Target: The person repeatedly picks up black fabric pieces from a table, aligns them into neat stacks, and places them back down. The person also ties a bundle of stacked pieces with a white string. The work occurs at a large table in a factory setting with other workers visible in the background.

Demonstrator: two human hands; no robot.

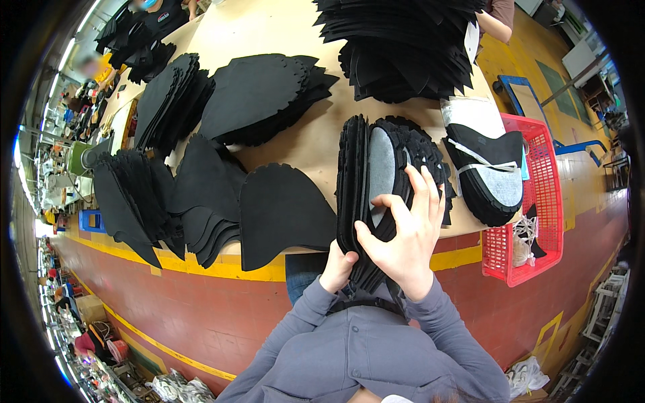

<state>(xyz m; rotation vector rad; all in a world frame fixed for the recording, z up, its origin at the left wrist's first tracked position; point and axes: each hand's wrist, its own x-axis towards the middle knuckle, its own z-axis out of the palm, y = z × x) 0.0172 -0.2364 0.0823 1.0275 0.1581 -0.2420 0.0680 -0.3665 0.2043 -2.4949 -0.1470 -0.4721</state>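
A thick stack of black cut fabric pieces (351, 181) stands on edge at the table's near edge, in front of my body. One piece with a grey face (381, 164) shows among the black ones. My left hand (338, 269) grips the stack's near lower end; its thumb shows at the side and its other fingers are hidden. My right hand (408, 235) rests over the right part of the stack. Its fingers are spread and bent over the piece edges, with the thumb apart near the stack's middle.
Several black piles, including a flat curved piece (285, 211), lie to the left. A tall black stack (403, 47) stands at the back. On the right are a bundle tied with a white strip (487, 171) and a red plastic basket (544, 195). Other people work beyond the table.
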